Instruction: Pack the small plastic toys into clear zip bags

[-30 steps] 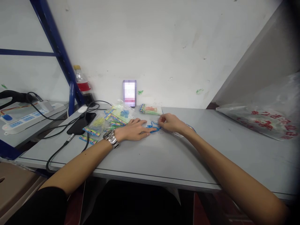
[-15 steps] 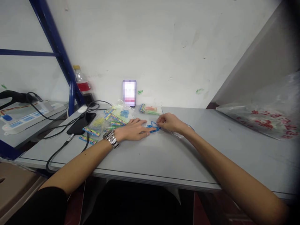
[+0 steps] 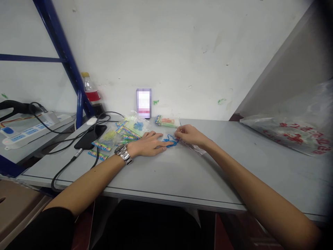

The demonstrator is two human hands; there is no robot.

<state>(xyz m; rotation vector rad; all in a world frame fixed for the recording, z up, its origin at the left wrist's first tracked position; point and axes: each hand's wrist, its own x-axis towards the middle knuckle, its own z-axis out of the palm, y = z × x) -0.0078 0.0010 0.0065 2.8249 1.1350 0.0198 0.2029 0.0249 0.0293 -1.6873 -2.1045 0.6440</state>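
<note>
My left hand (image 3: 149,143) lies flat on the table, fingers stretched out. Its index fingertip presses on a small blue plastic piece (image 3: 170,142) with a thin blue loop beside it. Just right of that piece, my right hand (image 3: 189,134) has thumb and fingers pinched together; what sits between them is too small to make out. A clear plastic wrapper (image 3: 196,149) lies under and beside the right hand.
Several small bags with colourful headers (image 3: 102,146) lie left of my left hand. Another packet (image 3: 168,121) is behind. A phone (image 3: 144,103) leans on the wall. Cables, a dark phone (image 3: 90,138) and a cola bottle (image 3: 92,94) stand left; a plastic bag (image 3: 293,135) is right.
My right hand has shifted very slightly to the right, and the blue bit that showed beyond its wrist is gone from sight. My left hand has stayed on the blue piece.
</note>
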